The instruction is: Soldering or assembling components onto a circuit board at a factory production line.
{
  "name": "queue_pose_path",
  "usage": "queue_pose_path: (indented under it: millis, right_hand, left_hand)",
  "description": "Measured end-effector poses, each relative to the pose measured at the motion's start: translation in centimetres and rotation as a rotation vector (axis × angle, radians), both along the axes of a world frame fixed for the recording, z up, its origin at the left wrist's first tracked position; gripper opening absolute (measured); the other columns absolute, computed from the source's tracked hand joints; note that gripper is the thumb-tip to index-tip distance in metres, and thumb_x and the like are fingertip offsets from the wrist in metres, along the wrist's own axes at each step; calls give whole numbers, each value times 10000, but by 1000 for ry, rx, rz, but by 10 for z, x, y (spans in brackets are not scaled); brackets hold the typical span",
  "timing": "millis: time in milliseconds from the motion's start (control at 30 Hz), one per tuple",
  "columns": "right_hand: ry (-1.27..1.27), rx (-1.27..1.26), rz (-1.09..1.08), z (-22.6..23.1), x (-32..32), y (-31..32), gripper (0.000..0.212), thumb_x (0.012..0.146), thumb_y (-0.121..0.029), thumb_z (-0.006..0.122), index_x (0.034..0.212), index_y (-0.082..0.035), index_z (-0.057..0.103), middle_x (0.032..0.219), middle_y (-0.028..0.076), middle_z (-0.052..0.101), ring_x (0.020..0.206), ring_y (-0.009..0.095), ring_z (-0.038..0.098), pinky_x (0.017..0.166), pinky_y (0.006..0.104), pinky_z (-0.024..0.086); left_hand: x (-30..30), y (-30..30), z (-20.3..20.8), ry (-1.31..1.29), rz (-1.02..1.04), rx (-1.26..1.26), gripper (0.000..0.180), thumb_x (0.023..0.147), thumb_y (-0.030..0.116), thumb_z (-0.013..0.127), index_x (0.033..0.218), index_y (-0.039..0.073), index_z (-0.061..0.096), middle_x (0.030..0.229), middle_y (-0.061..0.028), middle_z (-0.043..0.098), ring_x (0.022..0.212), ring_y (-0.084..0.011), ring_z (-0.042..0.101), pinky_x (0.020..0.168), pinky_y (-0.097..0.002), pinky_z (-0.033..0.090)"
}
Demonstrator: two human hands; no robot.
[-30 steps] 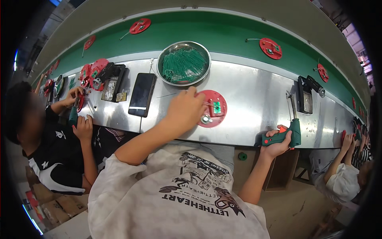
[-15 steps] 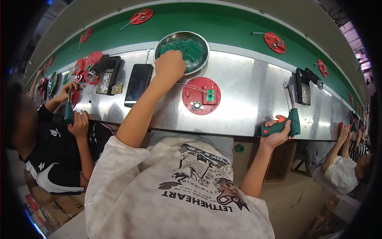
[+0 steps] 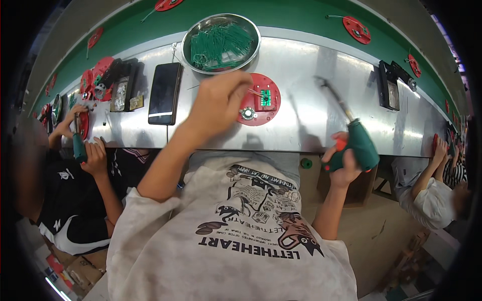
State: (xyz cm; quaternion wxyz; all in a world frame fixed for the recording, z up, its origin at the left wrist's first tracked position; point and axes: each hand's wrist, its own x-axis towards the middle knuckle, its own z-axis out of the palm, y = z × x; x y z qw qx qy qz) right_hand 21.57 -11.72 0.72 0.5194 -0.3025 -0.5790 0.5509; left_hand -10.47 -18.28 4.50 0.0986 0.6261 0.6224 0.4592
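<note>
My left hand (image 3: 218, 103) is over the left part of a red round disc (image 3: 266, 118), its fingers pinched. A thin wire (image 3: 193, 87) sticks out to the left of this hand and seems held in it; the fingertips hide the rest. On the disc sit a small green circuit board (image 3: 266, 98) with thin leads and a white round part (image 3: 247, 113). My right hand (image 3: 346, 163) grips a green soldering gun (image 3: 362, 145) with a red trigger, its metal tip pointing up and left above the table. Behind the disc stands a steel bowl (image 3: 187, 50) of green wires (image 3: 218, 45).
A black phone (image 3: 164, 95) lies left of my hand. Black soldering stands (image 3: 120, 95) (image 3: 389, 93) are on both sides. More red discs (image 3: 356, 30) rest on the green belt (image 3: 296, 22) behind the steel table (image 3: 311, 65). Co-workers sit left and right.
My left hand has come out of the bowl and moved toward me, to the red disc. The soldering gun has swung its tip leftward. The whole view has shifted slightly.
</note>
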Motion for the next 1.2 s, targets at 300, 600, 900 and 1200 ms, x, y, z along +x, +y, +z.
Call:
queue_pose_path:
  millis: [300,600,900,1200]
  right_hand:
    - [-227,-108,286,-9,-12,-31,386,910,-34,635,1271,87,571,1044,180,683,637,175,643,570,287,503]
    - [-318,-113,314,-7,-18,-31,340,922,-41,623,1236,83,588,1011,164,678,641,172,641,590,303,516]
    - [-300,-202,285,-4,-20,-29,323,926,-42,616,1225,74,581,947,141,637,628,183,625,562,310,506]
    - [-206,-117,168,-4,-17,-33,445,921,-168,584,1257,122,554,995,201,660,566,208,624,529,301,493]
  left_hand:
    - [25,-7,-60,48,109,18,100,828,38,687,923,6,682,857,-130,677,746,-313,668,652,-395,541]
    - [21,-5,-69,119,130,90,94,789,12,698,879,9,673,819,-117,668,728,-299,661,641,-393,538]
    - [21,-3,-70,188,113,119,88,786,22,690,867,14,658,819,-116,664,723,-290,656,644,-387,541]
    - [21,-3,-74,227,116,154,102,781,28,689,876,23,652,801,-106,649,704,-281,644,624,-385,531]
